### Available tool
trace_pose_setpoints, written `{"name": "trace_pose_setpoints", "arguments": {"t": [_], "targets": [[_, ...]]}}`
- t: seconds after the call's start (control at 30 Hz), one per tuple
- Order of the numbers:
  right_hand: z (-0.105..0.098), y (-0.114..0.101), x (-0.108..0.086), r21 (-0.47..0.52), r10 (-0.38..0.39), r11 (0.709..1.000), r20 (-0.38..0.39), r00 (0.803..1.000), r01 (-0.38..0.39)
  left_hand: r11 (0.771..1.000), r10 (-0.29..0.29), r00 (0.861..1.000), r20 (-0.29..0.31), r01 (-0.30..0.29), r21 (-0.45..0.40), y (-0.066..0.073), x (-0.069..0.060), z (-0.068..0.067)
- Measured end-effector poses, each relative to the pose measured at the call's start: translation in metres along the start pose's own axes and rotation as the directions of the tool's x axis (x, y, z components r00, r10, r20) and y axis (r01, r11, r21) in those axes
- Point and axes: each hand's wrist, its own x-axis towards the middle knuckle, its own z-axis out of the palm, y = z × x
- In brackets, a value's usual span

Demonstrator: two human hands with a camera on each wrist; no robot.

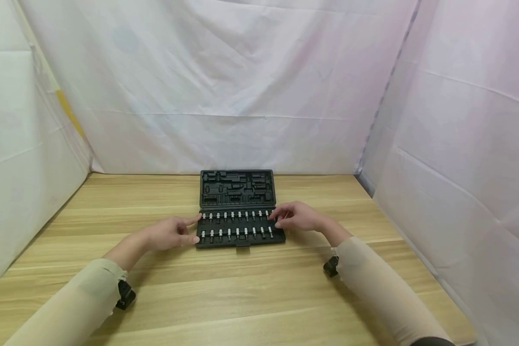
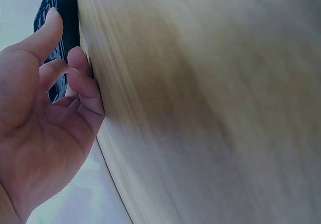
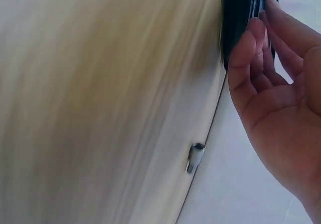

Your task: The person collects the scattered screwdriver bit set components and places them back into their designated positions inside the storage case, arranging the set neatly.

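A black socket-set case (image 1: 235,189) lies unfolded on the table, lid towards the back. Two rows of silver bit sockets (image 1: 246,233) stand in its near half. My left hand (image 1: 168,234) reaches the case's left end, index finger and thumb spread along the edge. At the right end, my right hand (image 1: 300,217) has its index finger and thumb over the last places of the rows. Whether a socket is between those fingertips is hidden. One loose bit socket (image 3: 194,157) lies on the table beyond my right hand, seen only in the right wrist view.
The wood-grain table (image 1: 225,298) extends around the case. White sheets hang behind it (image 1: 225,86) and at both sides. Each sleeved forearm bears a black wrist device, one at the left (image 1: 125,294) and one at the right (image 1: 330,266).
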Motion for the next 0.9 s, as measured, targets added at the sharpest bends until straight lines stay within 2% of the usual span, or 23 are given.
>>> {"name": "trace_pose_setpoints", "arguments": {"t": [0.23,0.4,0.63,0.9], "targets": [[-0.021,0.019,-0.012,0.0,-0.014,1.0,-0.105,0.994,0.014,1.0,-0.008,1.0,-0.008,0.008,0.017,-0.001,0.002,-0.001],[-0.037,0.034,-0.021,-0.026,0.019,0.999,-0.156,0.988,-0.023,1.0,-0.013,1.0,-0.008,0.013,0.012,-0.002,0.003,-0.001],[-0.049,0.049,-0.033,0.017,0.095,0.996,-0.164,0.982,-0.093,1.0,-0.014,1.0,-0.013,0.014,0.013,-0.001,0.002,-0.001],[-0.056,0.067,-0.036,-0.029,0.131,0.99,-0.157,0.979,-0.138,1.0,-0.011,1.0,-0.007,0.011,0.015,-0.004,0.003,0.0]]}}
